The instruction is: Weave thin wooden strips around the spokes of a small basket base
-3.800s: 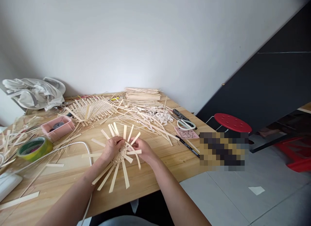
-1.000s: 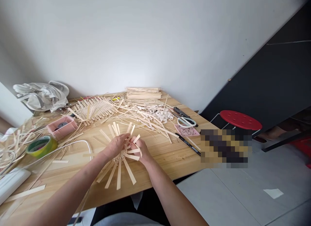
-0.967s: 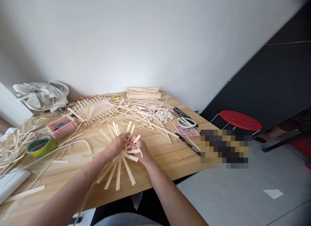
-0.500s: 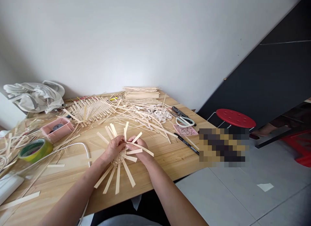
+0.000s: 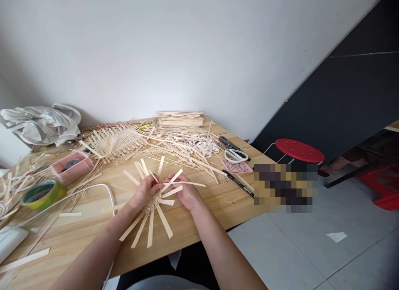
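A round woven piece of pale bamboo strips (image 5: 157, 199), its spokes radiating outward, is held just over the table's near part. My left hand (image 5: 146, 193) grips its upper left edge, thumb near the centre and fingers mostly behind the spokes. On the right side, my right hand (image 5: 188, 194) is closed around a spoke and a thin weaving strip (image 5: 195, 183), whose loose end points right. The fingertips of my right hand are partly hidden behind the strips.
On the wooden table (image 5: 199, 223) lie a flat woven panel (image 5: 120, 140), stacked strips (image 5: 181, 120), scraps, scissors (image 5: 236, 156), a utility knife (image 5: 230, 143), a black marker (image 5: 238, 184), a pink box (image 5: 71, 167), and tape (image 5: 43, 194). A red stool (image 5: 299, 150) stands right.
My right hand has shifted slightly right, away from my left hand. The weaving strip now runs straighter and reaches farther right. My left hand keeps its hold, and the view has turned slightly.
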The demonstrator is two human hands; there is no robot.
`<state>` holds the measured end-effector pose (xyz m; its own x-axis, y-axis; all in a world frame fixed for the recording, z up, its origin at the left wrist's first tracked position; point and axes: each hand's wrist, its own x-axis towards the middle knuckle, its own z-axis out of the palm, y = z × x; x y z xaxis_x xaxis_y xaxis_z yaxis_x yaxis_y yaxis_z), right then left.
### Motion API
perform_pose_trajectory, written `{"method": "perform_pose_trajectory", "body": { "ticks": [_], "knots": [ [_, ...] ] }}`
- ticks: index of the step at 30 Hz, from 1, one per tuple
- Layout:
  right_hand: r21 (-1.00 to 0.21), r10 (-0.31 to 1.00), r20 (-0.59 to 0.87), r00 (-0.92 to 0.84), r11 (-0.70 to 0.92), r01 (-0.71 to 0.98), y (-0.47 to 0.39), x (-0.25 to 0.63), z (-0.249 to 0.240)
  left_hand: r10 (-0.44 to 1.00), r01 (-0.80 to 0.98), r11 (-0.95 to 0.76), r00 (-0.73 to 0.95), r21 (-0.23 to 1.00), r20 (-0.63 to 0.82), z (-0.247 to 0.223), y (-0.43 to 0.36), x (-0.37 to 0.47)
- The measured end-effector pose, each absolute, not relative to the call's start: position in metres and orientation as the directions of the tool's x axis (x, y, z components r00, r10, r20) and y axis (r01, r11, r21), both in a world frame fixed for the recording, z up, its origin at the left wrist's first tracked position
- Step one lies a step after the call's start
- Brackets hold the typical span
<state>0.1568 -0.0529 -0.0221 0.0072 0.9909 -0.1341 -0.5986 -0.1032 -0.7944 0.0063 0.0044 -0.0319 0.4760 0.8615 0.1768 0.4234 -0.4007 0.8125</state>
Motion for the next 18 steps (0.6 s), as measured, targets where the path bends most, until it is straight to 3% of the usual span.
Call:
{"method": "perform_pose_trajectory", "body": {
  "ticks": [4,9,15,18],
  "knots": [
    [-0.737,0.984,-0.179,0.0,-0.134,-0.663,-0.05,0.159,-0.023,0.871,0.392,-0.388,0.452,0.834,0.193,-0.036,0.006,0.007],
    [-0.783,0.977,-0.191,-0.091,-0.208,-0.586,-0.047,0.165,-0.021,0.882,0.434,-0.397,0.425,0.809,0.205,-0.035,0.004,0.009],
    [-0.79,0.96,-0.278,-0.044,-0.254,-0.558,-0.041,0.165,-0.017,0.886,0.468,-0.389,0.425,0.793,0.183,-0.027,-0.001,0.01],
    [-0.84,0.967,-0.243,-0.079,-0.251,-0.482,-0.038,0.166,-0.015,0.877,0.475,-0.388,0.452,0.79,0.159,-0.028,-0.002,0.009]
  ]
}}
